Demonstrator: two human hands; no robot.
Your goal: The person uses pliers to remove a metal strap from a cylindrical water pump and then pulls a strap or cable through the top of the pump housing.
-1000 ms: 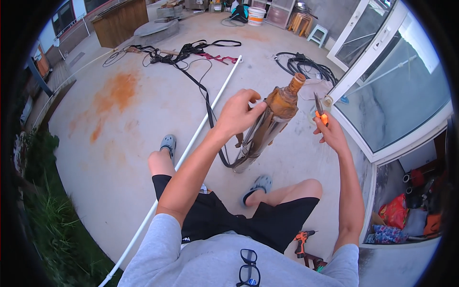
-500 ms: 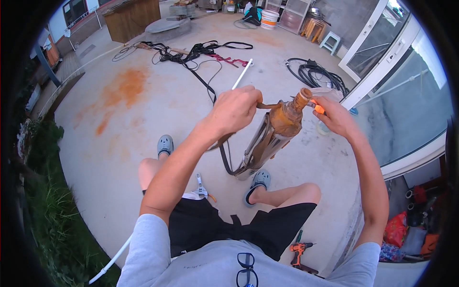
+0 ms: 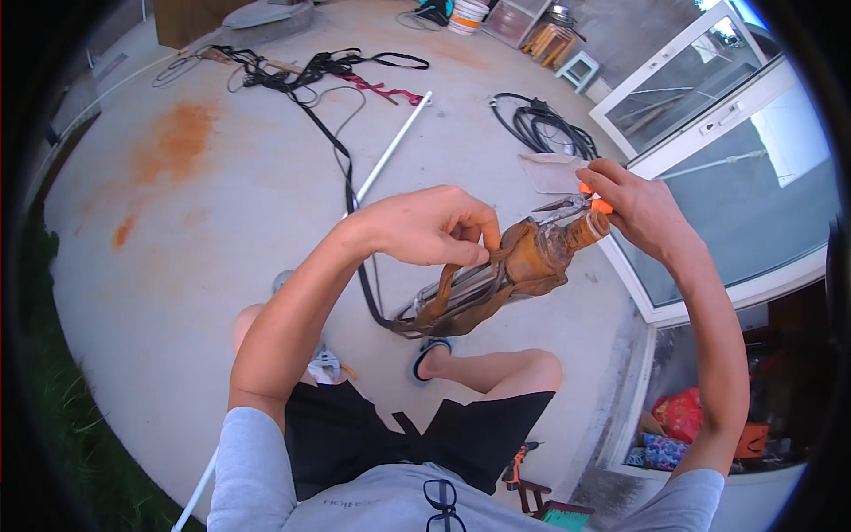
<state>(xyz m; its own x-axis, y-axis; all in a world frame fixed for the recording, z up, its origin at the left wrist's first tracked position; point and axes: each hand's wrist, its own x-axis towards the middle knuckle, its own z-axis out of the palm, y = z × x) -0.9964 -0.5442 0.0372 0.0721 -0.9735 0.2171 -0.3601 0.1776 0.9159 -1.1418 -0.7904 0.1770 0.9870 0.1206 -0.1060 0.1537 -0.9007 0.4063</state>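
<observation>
Left fingers [image 3: 483, 222] pinched on limp brown strip [image 3: 441, 300]; right fingers [image 3: 612, 170] closed around orange-handled steel pliers [image 3: 576, 203]. Tilted rust-brown metal cylinder [image 3: 539, 252] could topple if tugged.

The right grip [image 3: 651, 213] hides part of the handles of the pliers [image 3: 602, 206] from us; the left grip [image 3: 436, 226] covers the upper part of the brown strip [image 3: 437, 304]. The left forearm blocks our view of the white pole's [image 3: 394, 151] middle. The picture's edge cuts the bucket [image 3: 466, 16] at 12 o'clock and the eyeglasses [image 3: 440, 493] at 6.
</observation>
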